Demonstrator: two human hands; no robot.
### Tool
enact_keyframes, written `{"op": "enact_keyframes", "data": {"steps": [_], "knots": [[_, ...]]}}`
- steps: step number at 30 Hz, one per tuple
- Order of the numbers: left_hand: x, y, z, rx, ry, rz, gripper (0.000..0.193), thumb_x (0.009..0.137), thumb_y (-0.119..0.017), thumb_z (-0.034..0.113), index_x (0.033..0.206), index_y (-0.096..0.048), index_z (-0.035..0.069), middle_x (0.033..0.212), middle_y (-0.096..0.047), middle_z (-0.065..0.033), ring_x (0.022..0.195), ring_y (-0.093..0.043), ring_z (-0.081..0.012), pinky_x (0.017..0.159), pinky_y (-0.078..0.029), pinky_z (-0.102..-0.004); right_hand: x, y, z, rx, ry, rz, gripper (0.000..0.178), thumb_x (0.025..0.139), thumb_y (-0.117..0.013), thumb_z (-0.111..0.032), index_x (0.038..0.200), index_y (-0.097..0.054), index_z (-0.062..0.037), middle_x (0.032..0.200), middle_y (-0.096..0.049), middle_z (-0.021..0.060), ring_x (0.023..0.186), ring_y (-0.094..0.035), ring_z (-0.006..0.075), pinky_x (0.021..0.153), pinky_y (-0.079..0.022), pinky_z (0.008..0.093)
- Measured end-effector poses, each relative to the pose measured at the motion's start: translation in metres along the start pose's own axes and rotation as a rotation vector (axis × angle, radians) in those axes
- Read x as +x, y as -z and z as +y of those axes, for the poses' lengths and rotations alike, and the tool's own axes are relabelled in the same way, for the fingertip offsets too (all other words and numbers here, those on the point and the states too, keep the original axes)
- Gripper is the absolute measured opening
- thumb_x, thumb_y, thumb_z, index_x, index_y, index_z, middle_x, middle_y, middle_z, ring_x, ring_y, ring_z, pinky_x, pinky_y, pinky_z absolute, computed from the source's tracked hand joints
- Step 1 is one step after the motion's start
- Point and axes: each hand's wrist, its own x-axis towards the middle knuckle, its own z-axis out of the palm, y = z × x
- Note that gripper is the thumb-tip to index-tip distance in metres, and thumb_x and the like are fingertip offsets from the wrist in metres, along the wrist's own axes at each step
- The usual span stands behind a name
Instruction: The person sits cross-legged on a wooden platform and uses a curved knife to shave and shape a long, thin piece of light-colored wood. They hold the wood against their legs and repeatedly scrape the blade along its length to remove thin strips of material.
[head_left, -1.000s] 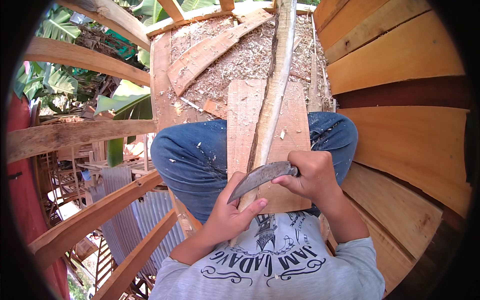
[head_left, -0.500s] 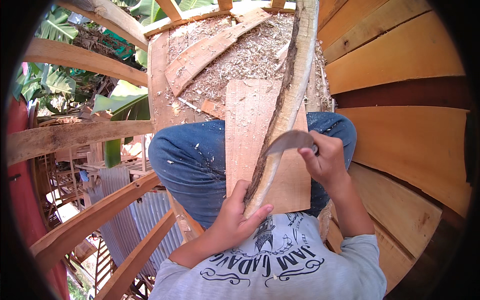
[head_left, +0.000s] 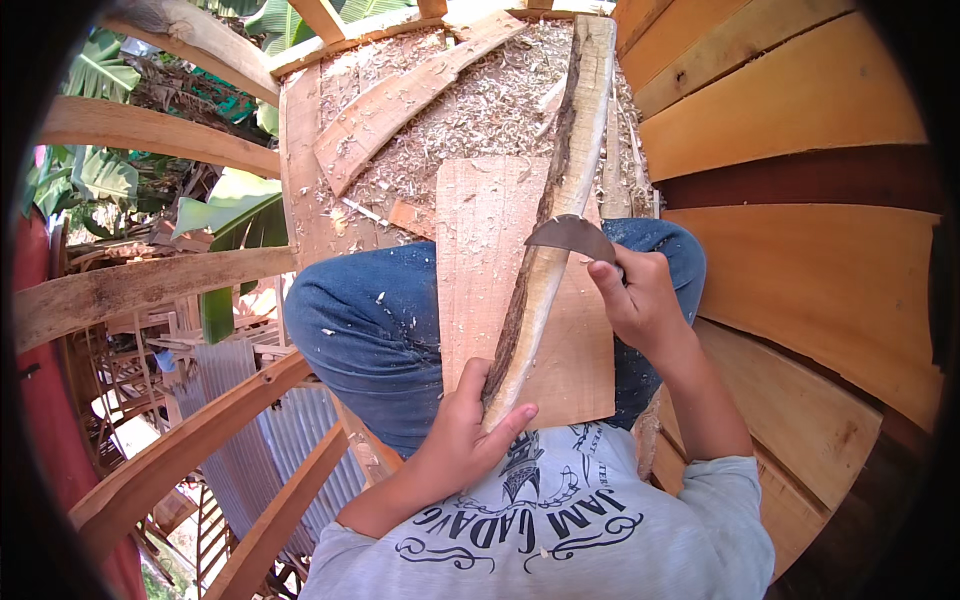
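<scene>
Apparent shaving: left hand [head_left: 466, 430] clasped round long, bark-edged pale wooden strip [head_left: 573, 180], right hand [head_left: 642, 300] gripping curved grey metal knife [head_left: 574, 236]; next stroke needs bracing.

My long, curved wooden strip [head_left: 582, 150] is creamy yellow along its face, edged rough dark brown on the left and whitish on the right. My curved metal knife [head_left: 573, 238] shows a dull dark grey blade. The flat wooden board [head_left: 490, 270] is pinkish tan, and my denim trousers [head_left: 365, 320] are blue (pale specks dot them). My light grey shirt [head_left: 640, 565] bears black lettering and curling scrollwork. The curled wood shavings [head_left: 500, 110] look cream, the wide wooden planks [head_left: 800, 255] honey-orange.
</scene>
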Motion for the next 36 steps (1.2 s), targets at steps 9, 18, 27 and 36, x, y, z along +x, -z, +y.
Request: {"op": "enact_keyframes", "data": {"steps": [9, 18, 27, 36], "knots": [[0.004, 0.005, -0.005, -0.023, 0.002, -0.039, 0.037, 0.085, -0.067, 0.020, 0.103, -0.043, -0.002, 0.076, -0.057, -0.0146, 0.069, -0.056, -0.0165, 0.060, -0.045, -0.0300, -0.014, -0.010, -0.014, 0.125, 0.048, 0.092, 0.035, 0.087, -0.062, -0.032, 0.076, -0.059, 0.0008, 0.057, -0.055, 0.0152, 0.049, -0.057, 0.0316, 0.045, -0.042, 0.0357], [-0.007, 0.012, -0.014, -0.153, 0.055, -0.086, 0.030, 0.082, -0.069, 0.015, 0.097, -0.047, 0.001, 0.077, -0.050, -0.0032, 0.072, -0.044, -0.0092, 0.063, -0.039, -0.0243, -0.013, 0.006, -0.001, 0.074, 0.219, 0.075, 0.030, 0.087, -0.062, -0.028, 0.083, -0.061, 0.0018, 0.059, -0.057, 0.0163, 0.051, -0.060, 0.0304, 0.048, -0.046, 0.0346], [-0.012, 0.008, -0.016, -0.260, 0.086, -0.098, 0.032, 0.083, -0.068, 0.015, 0.101, -0.046, 0.000, 0.075, -0.048, 0.0001, 0.069, -0.044, -0.0064, 0.061, -0.039, -0.0225, -0.028, -0.003, -0.003, -0.014, 0.393, 0.028, 0.041, 0.089, -0.059, -0.038, 0.081, -0.062, 0.0019, 0.055, -0.057, 0.0158, 0.051, -0.061, 0.0313, 0.048, -0.047, 0.0370], [-0.014, 0.009, -0.012, -0.195, 0.100, -0.065, 0.030, 0.082, -0.069, 0.016, 0.093, -0.045, 0.002, 0.071, -0.048, 0.0012, 0.065, -0.043, -0.0050, 0.055, -0.036, -0.0209, -0.038, -0.004, -0.008, -0.026, 0.475, -0.036, 0.042, 0.085, -0.061, -0.043, 0.076, -0.062, -0.0021, 0.053, -0.054, 0.0138, 0.048, -0.059, 0.0301, 0.047, -0.046, 0.0379]]}}
